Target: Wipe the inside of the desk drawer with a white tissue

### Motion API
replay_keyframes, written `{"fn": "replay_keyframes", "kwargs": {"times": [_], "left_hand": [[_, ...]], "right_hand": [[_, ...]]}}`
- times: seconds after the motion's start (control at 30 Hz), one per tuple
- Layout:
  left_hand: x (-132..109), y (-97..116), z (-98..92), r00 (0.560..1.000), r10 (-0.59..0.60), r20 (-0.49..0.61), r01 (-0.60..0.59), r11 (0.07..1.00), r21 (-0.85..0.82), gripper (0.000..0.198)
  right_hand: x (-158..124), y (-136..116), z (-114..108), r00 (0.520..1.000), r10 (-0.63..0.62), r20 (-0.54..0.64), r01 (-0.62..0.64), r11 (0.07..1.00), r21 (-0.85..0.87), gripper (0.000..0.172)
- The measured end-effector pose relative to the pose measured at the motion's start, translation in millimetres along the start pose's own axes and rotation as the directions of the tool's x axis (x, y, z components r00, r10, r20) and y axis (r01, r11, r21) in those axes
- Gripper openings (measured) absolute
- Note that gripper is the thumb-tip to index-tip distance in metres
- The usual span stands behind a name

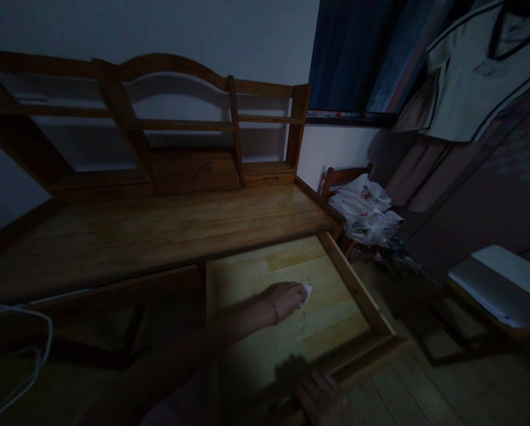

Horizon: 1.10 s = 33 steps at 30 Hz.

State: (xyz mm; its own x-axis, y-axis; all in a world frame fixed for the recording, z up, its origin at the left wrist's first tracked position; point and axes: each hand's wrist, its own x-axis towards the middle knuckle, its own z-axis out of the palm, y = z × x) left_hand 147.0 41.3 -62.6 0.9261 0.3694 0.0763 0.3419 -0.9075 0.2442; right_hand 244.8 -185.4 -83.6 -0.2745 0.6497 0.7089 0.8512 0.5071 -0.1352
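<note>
A wooden drawer [291, 260] with a pale bottom is pulled out from under the desk. My left hand [286, 300], a thin bracelet at its wrist, is closed on a small white tissue [308, 292] and presses it to the drawer bottom. Small dark marks lie on the wood beside the tissue. At the near side of the drawer, my right hand [323, 397] has its fingers hooked over the front edge; its palm is dim and partly out of frame.
The wooden desk [158, 228] has shelves [185, 125] at its back. Right of it, a chair [347, 173] holds plastic bags [366, 210]. A white-topped table [507, 284] stands at the far right. White cables [47, 337] hang at the left, and clothes [478, 77] hang at upper right.
</note>
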Motion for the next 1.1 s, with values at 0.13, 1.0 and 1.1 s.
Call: {"fn": "replay_keyframes", "kwargs": {"times": [0.13,1.0,1.1], "left_hand": [[17.6,8.5,-15.6,0.999,-0.031,-0.024,0.034,0.991,0.129,0.044],[-20.4,-0.4,14.9,0.998,0.060,-0.035,-0.048,0.958,0.282,0.037],[-30.9,4.0,5.9,1.000,0.011,-0.026,-0.008,0.994,0.112,0.058]], "right_hand": [[5.3,-0.6,-1.6,0.999,0.012,-0.040,-0.012,1.000,0.006,0.055],[-5.0,2.2,3.9,1.000,-0.001,-0.010,0.001,1.000,-0.006,0.052],[-6.8,2.6,5.8,1.000,0.009,-0.022,-0.009,1.000,-0.017,0.051]]}}
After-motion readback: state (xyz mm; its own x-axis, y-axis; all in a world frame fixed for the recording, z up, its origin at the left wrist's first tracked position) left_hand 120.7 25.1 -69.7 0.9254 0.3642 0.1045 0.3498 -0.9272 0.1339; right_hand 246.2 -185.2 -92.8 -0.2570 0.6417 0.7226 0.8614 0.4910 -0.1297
